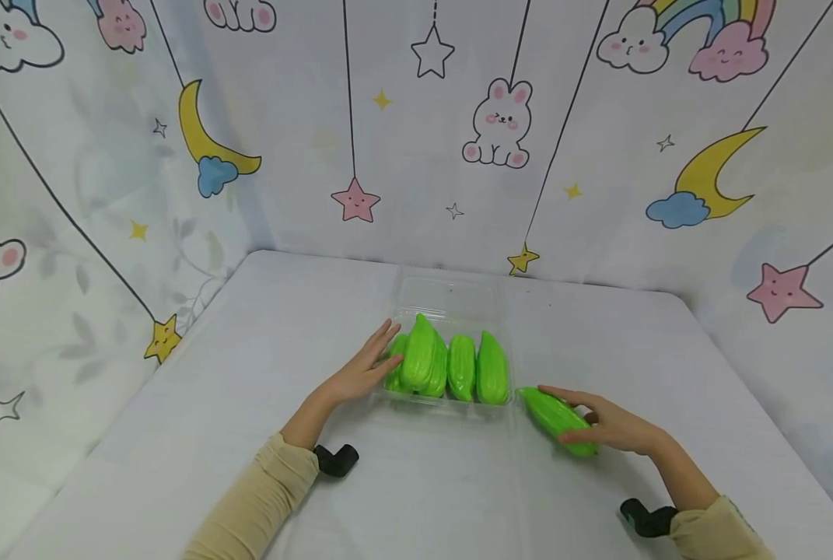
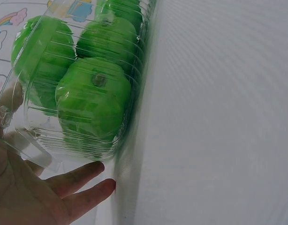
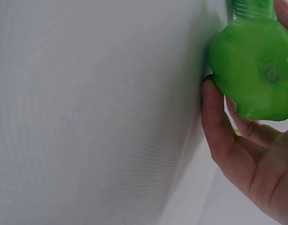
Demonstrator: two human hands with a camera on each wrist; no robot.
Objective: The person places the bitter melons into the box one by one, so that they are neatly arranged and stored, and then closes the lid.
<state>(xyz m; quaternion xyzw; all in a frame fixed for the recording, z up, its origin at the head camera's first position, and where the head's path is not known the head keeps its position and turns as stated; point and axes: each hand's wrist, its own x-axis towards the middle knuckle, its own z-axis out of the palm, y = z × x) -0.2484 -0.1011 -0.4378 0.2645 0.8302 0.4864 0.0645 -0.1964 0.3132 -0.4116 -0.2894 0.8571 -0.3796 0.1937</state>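
Note:
A clear plastic box [image 1: 451,403] with its lid raised at the back holds several bright green ridged gourds [image 1: 491,369], tapered at one end. At the box's left side is my left hand [image 1: 360,372], its fingers extended along the wall and the thumb over the rim. In the left wrist view, the fingers [image 2: 83,180] of that hand look straight beside the clear wall. To the right of the box, my right hand [image 1: 615,424] grips another green gourd [image 1: 552,416] between thumb and fingers. Its narrow end points at the box's front right corner, close over the table.
A white-covered table [image 1: 416,482] extends around the box. Behind and to the left hangs a white curtain [image 1: 290,117] printed with stars, moons and rabbits. Black wrist mounts [image 1: 337,460] stick out from both sleeves.

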